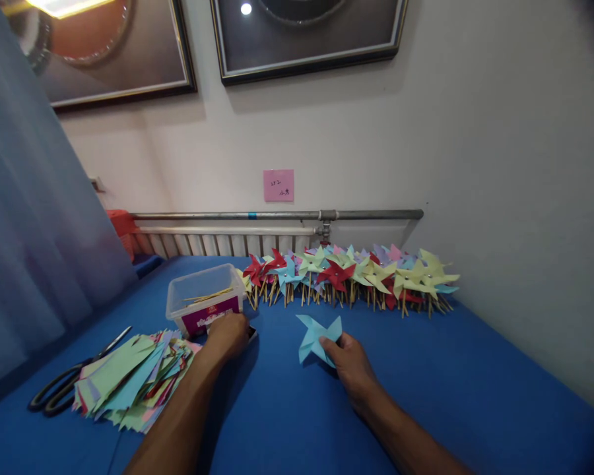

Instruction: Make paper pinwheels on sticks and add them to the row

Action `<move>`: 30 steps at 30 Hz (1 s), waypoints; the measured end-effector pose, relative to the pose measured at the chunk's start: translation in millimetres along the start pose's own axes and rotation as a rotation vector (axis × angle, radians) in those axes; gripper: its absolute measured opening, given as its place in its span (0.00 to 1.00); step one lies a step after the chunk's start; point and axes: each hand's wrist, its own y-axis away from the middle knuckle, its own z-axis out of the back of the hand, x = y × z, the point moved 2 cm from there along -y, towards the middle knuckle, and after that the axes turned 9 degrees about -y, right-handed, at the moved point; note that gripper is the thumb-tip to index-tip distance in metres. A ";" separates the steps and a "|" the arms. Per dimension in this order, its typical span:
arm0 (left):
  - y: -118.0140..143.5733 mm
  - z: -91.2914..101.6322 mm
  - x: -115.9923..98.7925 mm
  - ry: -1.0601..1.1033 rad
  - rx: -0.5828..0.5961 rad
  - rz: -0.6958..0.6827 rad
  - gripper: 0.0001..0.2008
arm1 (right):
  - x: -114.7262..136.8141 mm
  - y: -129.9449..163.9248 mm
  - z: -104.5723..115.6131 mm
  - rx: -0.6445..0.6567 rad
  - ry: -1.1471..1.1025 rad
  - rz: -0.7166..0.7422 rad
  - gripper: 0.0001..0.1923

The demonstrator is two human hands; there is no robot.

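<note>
My right hand (349, 363) is closed on a light blue paper pinwheel (311, 338), its thumb lying over the folded centre. No stick shows on this pinwheel. My left hand (229, 335) reaches down at a small dark box (252, 335), in front of a clear plastic tub (205, 284) with a purple label. Its fingers point away from me and are mostly hidden, so what they touch cannot be made out. A few thin wooden sticks (210, 296) lie inside the tub.
Left of my left forearm lies a pile of coloured paper pieces (133, 376), with black-handled scissors (74, 379) beside it. Many finished pinwheels on sticks (336, 274) line the back of the blue table (287, 422). A metal pipe (376, 215) runs along the wall behind.
</note>
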 end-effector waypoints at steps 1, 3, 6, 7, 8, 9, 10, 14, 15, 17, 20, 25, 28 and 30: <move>-1.2 -1.1 -0.1 -0.009 -0.002 -0.004 0.17 | 1.9 1.7 -0.6 -0.002 -0.005 -0.001 0.15; -2.9 -2.7 0.1 -0.023 -0.011 -0.009 0.17 | 4.3 4.1 -1.3 -0.007 -0.007 -0.004 0.14; -3.6 -3.9 -0.3 -0.019 -0.029 -0.022 0.18 | 4.0 3.6 -1.0 -0.006 0.002 0.003 0.14; -3.4 -4.1 -0.6 -0.016 -0.028 -0.028 0.18 | 3.2 2.6 -0.7 -0.003 0.005 0.004 0.14; -3.0 -4.0 -0.8 -0.016 -0.025 -0.036 0.17 | 2.2 1.6 -0.4 0.001 0.008 0.002 0.14; -2.3 -3.8 -0.9 -0.018 -0.019 -0.044 0.17 | 1.4 0.6 -0.1 0.004 0.011 0.000 0.14; -1.5 -3.3 -0.7 -0.019 -0.010 -0.051 0.17 | 0.8 -0.1 0.1 0.005 0.015 -0.002 0.14; 3.5 2.5 3.9 0.019 -0.031 -0.054 0.17 | 0.5 0.4 0.1 0.008 0.024 -0.010 0.14; 4.7 4.4 5.7 0.037 -0.049 -0.055 0.18 | 0.7 0.9 0.0 0.011 0.023 -0.012 0.14; 6.1 7.3 9.6 0.068 -0.068 -0.055 0.18 | 0.7 1.5 -0.1 0.010 0.019 -0.015 0.15; 5.2 8.3 15.0 0.099 -0.050 -0.052 0.17 | 0.5 1.6 0.1 0.000 0.009 -0.024 0.14; 4.6 10.0 11.0 0.210 -0.057 -0.101 0.15 | 2.1 2.4 0.0 -0.005 -0.007 -0.009 0.14; 10.0 10.8 -8.5 0.286 -0.072 -0.222 0.13 | 2.2 2.7 -0.5 -0.008 -0.009 0.004 0.15; 14.3 8.3 -25.7 0.286 -0.058 -0.301 0.13 | 1.4 2.3 -0.8 -0.004 -0.015 0.002 0.15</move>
